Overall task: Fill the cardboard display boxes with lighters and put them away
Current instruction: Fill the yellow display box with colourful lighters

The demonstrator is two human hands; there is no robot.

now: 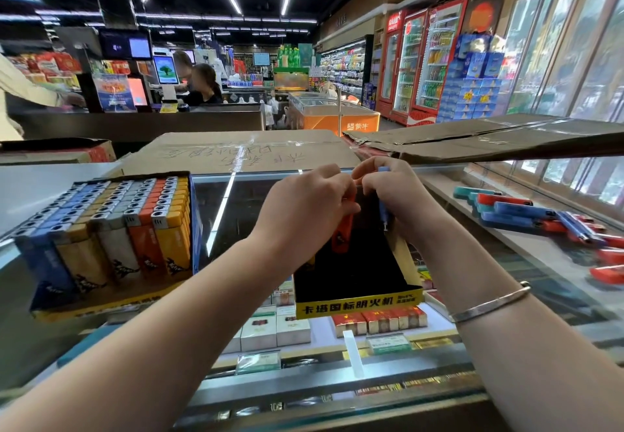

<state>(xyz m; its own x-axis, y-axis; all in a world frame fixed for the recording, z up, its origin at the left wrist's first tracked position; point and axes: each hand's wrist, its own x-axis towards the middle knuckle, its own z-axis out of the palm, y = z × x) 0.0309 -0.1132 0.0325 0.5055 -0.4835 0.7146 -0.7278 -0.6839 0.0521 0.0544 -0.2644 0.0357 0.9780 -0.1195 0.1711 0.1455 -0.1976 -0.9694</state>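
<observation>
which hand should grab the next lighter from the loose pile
Right. The loose lighters lie on the counter just to the right of the right hand, while the left hand would have to cross over the open display box.

display boxes [111,239]: 2 | hands [305,202]: 2 | bracelet [489,303]: 1

Both hands, left [305,205] and right [391,192], curled, fingertips meeting.
</observation>
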